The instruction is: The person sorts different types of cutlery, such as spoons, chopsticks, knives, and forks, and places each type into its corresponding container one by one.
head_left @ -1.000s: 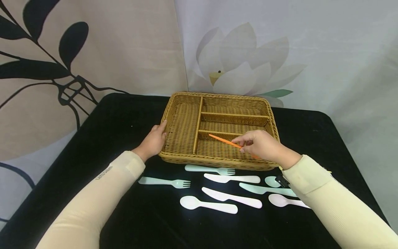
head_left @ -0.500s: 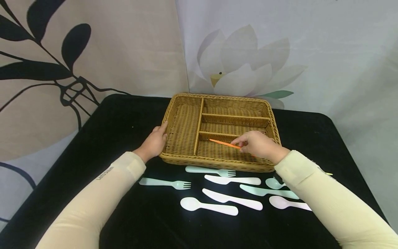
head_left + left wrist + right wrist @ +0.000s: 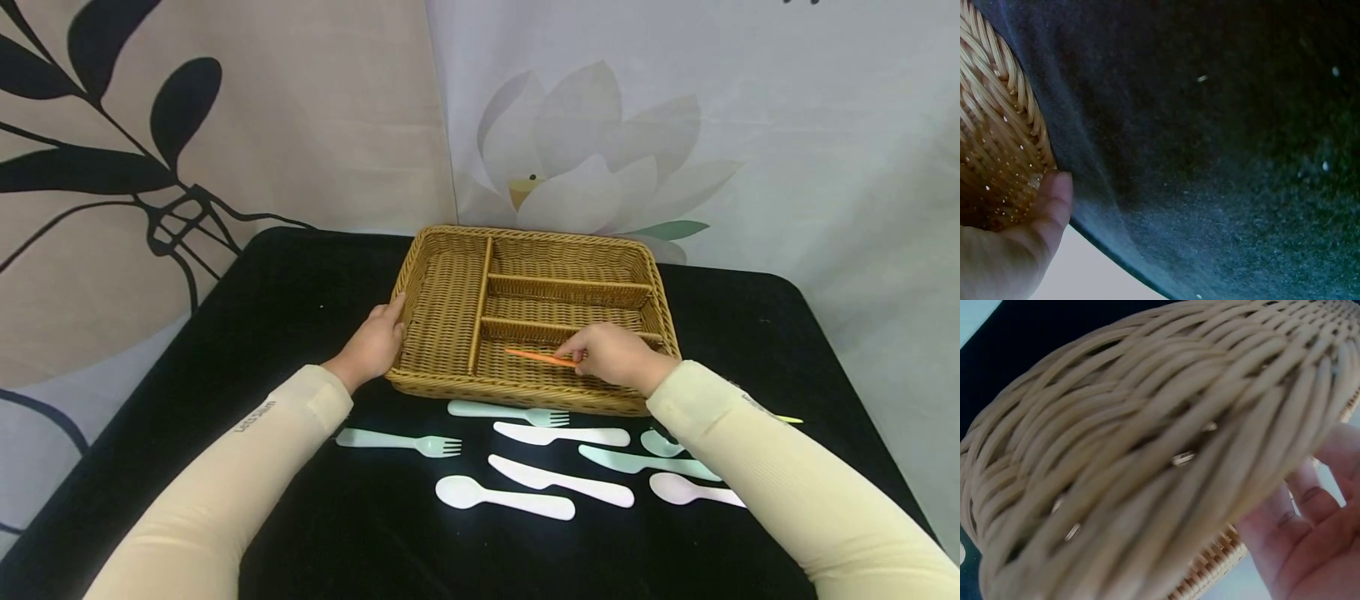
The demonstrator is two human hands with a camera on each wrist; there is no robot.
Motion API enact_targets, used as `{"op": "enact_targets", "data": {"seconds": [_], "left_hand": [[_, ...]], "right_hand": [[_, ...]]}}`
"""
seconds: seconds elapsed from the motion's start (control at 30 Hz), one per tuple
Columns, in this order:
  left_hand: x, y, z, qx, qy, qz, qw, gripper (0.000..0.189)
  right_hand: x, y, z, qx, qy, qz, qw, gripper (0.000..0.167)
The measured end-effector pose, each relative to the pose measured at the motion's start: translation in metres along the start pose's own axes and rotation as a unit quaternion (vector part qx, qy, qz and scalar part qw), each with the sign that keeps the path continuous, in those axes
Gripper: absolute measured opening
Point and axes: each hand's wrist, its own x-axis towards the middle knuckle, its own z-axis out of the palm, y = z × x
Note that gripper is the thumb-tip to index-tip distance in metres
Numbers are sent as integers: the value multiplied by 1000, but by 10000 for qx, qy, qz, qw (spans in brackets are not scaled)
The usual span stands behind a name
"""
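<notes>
A brown wicker basket with dividers stands at the back of the black-covered table. My left hand grips its left side, and in the left wrist view a digit lies at the woven rim. My right hand reaches into the front right compartment and pinches an orange knife, whose tapered end points left, low over the compartment floor. The right fingers cover its other end. In the right wrist view the basket wall blocks the knife, with the hand visible beyond the rim.
In front of the basket lie green forks, white knives, a green knife, a white spoon, a pale pink spoon and a green spoon. The right sleeve partly covers some. A yellow piece pokes out behind it.
The right hand has lowered the orange knife deeper into the front right compartment, and the knife now lies flatter. The left hand has kept its hold on the basket.
</notes>
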Motion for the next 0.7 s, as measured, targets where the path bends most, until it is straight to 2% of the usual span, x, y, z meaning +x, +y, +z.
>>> {"op": "enact_targets", "data": {"seconds": [0.47,0.7], "left_hand": [[-2,1,-1,-138,-61,-61,9999,57],[-2,1,-1,-109,-68,-64,9999,57]], "right_hand": [[7,-2,5,-479,-271,126,9984,36],[7,-2,10,-639,-245,-25,9977,38]]}}
